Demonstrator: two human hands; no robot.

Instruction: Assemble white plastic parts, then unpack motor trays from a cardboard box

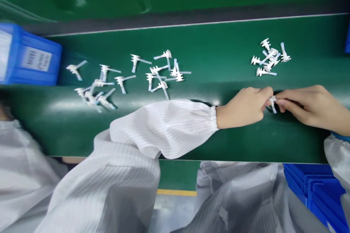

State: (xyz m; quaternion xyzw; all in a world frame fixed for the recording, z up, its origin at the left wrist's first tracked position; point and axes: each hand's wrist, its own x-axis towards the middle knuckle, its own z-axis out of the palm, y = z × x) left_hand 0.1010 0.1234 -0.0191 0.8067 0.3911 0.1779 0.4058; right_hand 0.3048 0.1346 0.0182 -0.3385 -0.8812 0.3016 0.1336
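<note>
My left hand (pixel 243 107) and my right hand (pixel 311 107) meet over the green belt (pixel 218 43), both pinched on one small white plastic part (pixel 272 102) with a pale blue stem. The left arm, in a white striped sleeve, reaches across from the lower left. A small heap of the same white parts (pixel 269 59) lies just beyond the hands. A wider scatter of these parts (pixel 123 78) is spread on the belt to the left.
A blue bin with a label (pixel 27 56) stands on the belt at the far left. Another blue crate (pixel 317 189) sits below the belt's near edge at the lower right. A white-coated person's sleeve fills the lower left corner.
</note>
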